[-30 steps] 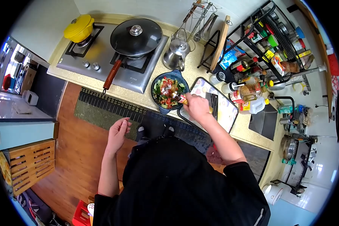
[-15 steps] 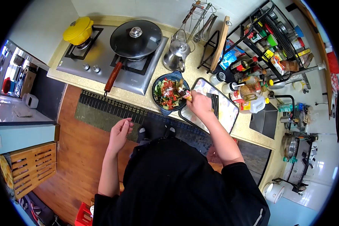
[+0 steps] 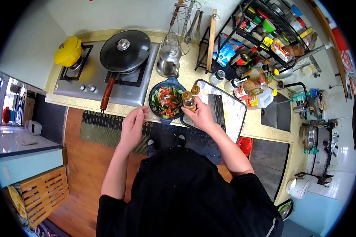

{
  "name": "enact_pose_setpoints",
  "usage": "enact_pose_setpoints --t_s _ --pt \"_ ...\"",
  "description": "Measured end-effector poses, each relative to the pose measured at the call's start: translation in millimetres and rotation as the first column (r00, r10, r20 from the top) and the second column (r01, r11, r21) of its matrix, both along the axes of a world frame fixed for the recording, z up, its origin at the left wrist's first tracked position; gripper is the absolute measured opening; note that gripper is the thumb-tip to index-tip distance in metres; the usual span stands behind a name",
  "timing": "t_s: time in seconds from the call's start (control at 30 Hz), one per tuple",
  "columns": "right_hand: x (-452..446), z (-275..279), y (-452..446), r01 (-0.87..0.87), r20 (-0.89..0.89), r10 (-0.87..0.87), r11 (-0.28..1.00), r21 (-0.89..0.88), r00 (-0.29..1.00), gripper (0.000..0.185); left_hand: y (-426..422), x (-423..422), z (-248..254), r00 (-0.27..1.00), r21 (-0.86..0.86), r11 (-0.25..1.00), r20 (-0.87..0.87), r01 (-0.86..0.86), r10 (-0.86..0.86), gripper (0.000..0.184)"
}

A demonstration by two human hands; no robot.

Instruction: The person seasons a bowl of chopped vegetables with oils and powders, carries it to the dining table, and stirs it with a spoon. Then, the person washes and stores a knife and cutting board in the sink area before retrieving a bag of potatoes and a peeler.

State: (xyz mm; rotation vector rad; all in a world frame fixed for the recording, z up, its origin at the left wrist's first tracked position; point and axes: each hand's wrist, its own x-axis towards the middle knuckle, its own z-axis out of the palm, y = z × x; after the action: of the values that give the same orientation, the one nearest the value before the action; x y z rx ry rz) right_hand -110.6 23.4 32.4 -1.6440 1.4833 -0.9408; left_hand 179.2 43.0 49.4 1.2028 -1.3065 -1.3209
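Bottle (image 3: 190, 104) now upright in right grip (image 3: 202, 115)

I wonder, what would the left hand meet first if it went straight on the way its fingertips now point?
Probably the bowl, on its left side; how high the left hand hovers is hard to judge, so it might pass above.

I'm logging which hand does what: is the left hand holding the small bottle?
No, the right hand holds the small bottle, while the left hand is apart from it.
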Motion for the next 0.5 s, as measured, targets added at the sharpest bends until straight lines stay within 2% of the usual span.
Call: enact_pose_setpoints --t_s 0.07,0.1,0.13,0.2,0.23,0.3,0.4,0.47,0.5 --pt "1.0 -3.1 4.5 -0.009 0.228 0.000 0.999 0.037 0.974 0.041 -20.5 -14.8 22.7 0.997 -0.168 0.986 0.074 0.016 -0.003 0.033" --pt "1.2 0.0 4.3 -0.024 0.244 0.021 1.000 0.012 0.970 0.044 -31.0 -23.8 36.6 0.994 -0.249 0.968 0.109 0.033 -0.006 0.032" --pt "0.4 1.2 3.0 -0.024 0.300 -0.013 0.992 0.121 0.954 0.037 -40.5 -34.0 50.4 0.990 -0.327 0.943 0.142 0.057 -0.010 0.032" --pt "1.9 -4.5 -2.0 -0.061 0.311 0.049 0.998 0.031 0.949 0.036 -59.5 -57.9 72.1 0.987 -0.371 0.917 0.119 0.148 -0.111 0.030" --pt "-0.8 -11.3 -2.5 -0.093 0.286 0.094 0.996 -0.015 0.954 0.036 -68.9 -68.9 80.8 0.971 -0.417 0.884 0.190 0.213 -0.145 0.030" --pt "-2.9 -14.6 -6.1 -0.112 0.308 0.103 0.994 0.013 0.946 0.037 -85.2 -88.1 92.7 0.932 -0.473 0.814 0.291 0.336 -0.215 0.029" --pt "-4.9 -7.6 -7.2 -0.109 0.188 0.112 0.994 -0.025 0.976 0.040 -109.5 -111.5 99.7 0.793 -0.476 0.664 0.521 0.577 -0.316 0.036" --pt "-10.0 -30.1 -10.9 -0.146 0.155 0.146 0.989 -0.012 0.977 0.032 -117.9 -128.0 89.8 0.738 -0.428 0.618 0.524 0.660 -0.425 0.033" --pt "-10.8 -24.7 -9.1 -0.152 0.142 0.152 0.988 -0.010 0.978 0.031 -119.8 -133.1 95.2 0.644 -0.302 0.613 0.603 0.730 -0.470 0.030"
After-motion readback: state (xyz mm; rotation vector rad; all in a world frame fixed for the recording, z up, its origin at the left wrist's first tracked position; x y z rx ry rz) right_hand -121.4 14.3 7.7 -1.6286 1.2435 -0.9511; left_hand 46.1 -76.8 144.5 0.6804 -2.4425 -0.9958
